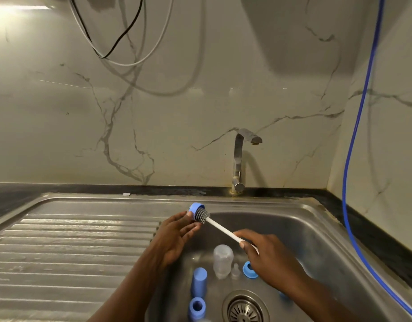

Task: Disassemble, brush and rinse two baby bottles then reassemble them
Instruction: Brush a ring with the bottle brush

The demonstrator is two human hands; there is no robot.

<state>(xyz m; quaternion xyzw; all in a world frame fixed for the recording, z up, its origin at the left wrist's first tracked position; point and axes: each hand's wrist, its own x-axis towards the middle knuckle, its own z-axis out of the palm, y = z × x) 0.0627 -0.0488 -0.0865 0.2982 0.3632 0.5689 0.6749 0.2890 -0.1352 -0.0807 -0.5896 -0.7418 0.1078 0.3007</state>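
Note:
My left hand [174,238] pinches a blue screw ring [195,208] at its fingertips above the sink's left edge. My right hand [265,254] grips the white handle of a bottle brush [221,227], whose grey head is pushed into the ring. Down in the sink basin [316,233] lie a clear bottle body [223,260], a small clear teat [235,271], a second blue ring [248,269], a blue cap [199,282] and another blue piece [196,307]. A further blue part [283,295] is mostly hidden under my right forearm.
The steel tap [239,159] stands behind the basin, no water running. A ribbed draining board [68,252] stretches to the left. The drain strainer [245,307] sits at the basin's bottom. A blue hose [353,145] hangs down the right wall.

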